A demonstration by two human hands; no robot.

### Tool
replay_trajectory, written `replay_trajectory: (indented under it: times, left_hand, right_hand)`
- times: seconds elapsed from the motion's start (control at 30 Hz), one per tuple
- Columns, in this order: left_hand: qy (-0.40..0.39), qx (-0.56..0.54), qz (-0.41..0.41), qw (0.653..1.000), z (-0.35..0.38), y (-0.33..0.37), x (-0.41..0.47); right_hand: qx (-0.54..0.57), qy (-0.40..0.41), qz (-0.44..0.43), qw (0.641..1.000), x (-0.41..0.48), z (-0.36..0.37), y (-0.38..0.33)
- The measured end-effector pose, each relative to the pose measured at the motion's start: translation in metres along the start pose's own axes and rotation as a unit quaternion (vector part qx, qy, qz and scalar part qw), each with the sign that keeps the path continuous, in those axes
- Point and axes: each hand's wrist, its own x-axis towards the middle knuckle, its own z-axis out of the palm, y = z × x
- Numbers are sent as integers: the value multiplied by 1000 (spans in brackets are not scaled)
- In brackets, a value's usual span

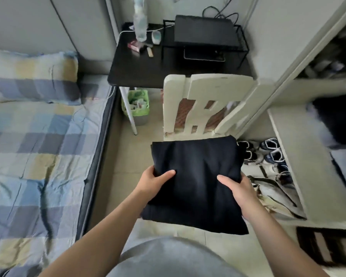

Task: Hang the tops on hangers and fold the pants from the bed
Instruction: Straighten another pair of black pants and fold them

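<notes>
a grey top [168, 258] fills the bottom edge. past it, the left hand [154, 182] and right hand [240, 192] are apart, each gripping one side of a folded dark garment [196, 166], thumbs on top and fingers hidden beneath. the bundle is held flat in the air above the tiled floor [124, 156], its far edge overlapping a white chair [204, 90]. shoes [272, 154] lie just right of it. the checked bed [38, 156] runs along the left, and a black desk [138, 66] stands beyond.
</notes>
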Motion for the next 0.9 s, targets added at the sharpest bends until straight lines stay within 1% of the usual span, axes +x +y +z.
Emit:
replay_trajectory:
  times: [0.2, 0.33, 0.4, 0.5, 0.63, 0.7, 0.9]
  left_hand:
    - [-81, 83, 62, 991, 69, 83, 77]
    - [-157, 152, 96, 971, 123, 142, 135]
    - [-203, 192, 111, 954, 154, 170, 159]
    - [-278, 189, 122, 934, 201, 203, 184]
    - [-342, 207, 124, 908, 263, 233, 207]
    - [-365, 217, 118, 898, 288, 240, 213]
    - [-415, 277, 117, 859, 364, 259, 226]
  right_hand:
    - [96, 91, -1, 991, 38, -60, -23]
    - [156, 177, -20, 972, 64, -94, -46]
    - [182, 226, -17, 957, 71, -112, -56]
    - [218, 293, -11, 931, 78, -134, -66]
    - [254, 383, 9, 888, 87, -155, -69]
    - [273, 412, 16, 869, 88, -166, -69]
    - [307, 461, 21, 832, 98, -207, -67]
